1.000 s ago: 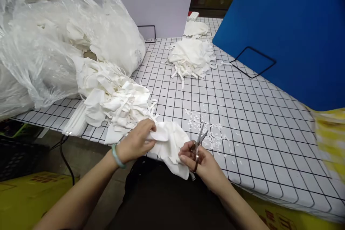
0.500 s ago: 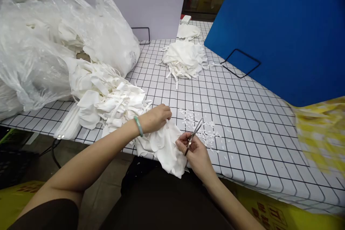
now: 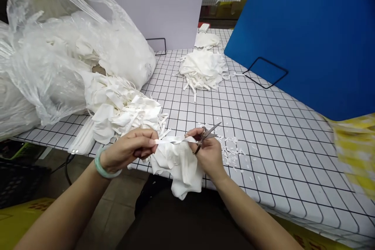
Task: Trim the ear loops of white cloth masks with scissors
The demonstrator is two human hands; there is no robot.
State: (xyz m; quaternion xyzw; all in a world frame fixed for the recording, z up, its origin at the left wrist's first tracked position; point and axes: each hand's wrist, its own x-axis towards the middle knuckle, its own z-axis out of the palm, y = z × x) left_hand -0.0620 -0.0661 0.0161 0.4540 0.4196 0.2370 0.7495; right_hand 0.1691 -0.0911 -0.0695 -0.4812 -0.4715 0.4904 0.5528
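Between my hands stretches a narrow white fabric strap (image 3: 170, 140), pulled nearly straight. My left hand (image 3: 133, 146), with a pale green bangle at the wrist, pinches the strap's left end. In my right hand (image 3: 208, 151) is a pair of scissors (image 3: 209, 132), blades pointing up and right and slightly apart; its thumb and finger also pinch the strap's other end. Below the strap a white cloth piece (image 3: 183, 168) hangs over the table's front edge. Small white clippings (image 3: 230, 150) lie scattered just right of the scissors.
A heap of white cloth pieces (image 3: 129, 105) spills from a clear plastic bag (image 3: 64, 58) on the left. Another white pile (image 3: 202, 68) lies farther back on the checked tablecloth (image 3: 263, 136). A lilac panel (image 3: 146, 4) and a blue panel (image 3: 307, 39) stand behind on wire feet.
My left hand has moved left and down from the cloth and now grips a strap end. My right hand has risen slightly, taking hold of the strap's other end while keeping the scissors.
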